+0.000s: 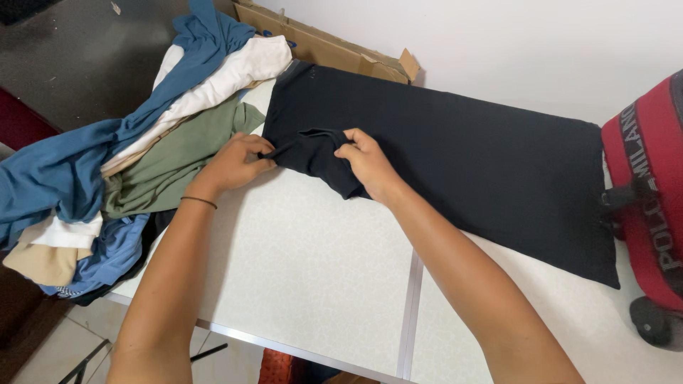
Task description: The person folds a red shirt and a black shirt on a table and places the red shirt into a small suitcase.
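A: Black shirt (455,163), spread flat across the white table (313,270), long side running from the far left toward the near right. Sleeve (316,153) folded in over the body, near the left end.

B: Held by both hands?

A: Yes. Left hand (235,163) pinched shut on the sleeve's cuff end, fingers curled tight around the fabric. Right hand (366,163) closed over the sleeve's other edge, thumb on top, fingers tucked under the cloth. Thin dark band (199,202) around the left wrist.

B: Beside the shirt?

A: Just left of it, touching its edge, a loose heap of clothes: olive-green garment (178,160) nearest the left hand, cream garment (228,75) above it, long blue garment (85,156) draped over the lot and trailing off the table's left side. More blue and tan cloth lower in the heap.

B: Farther out?

A: Flattened brown cardboard (327,50) against the white wall behind the shirt's far end. Red suitcase (651,192) with a black wheel at the right edge, just beside the shirt's right end. Metal seam (411,306) dividing the tabletop between the two forearms.
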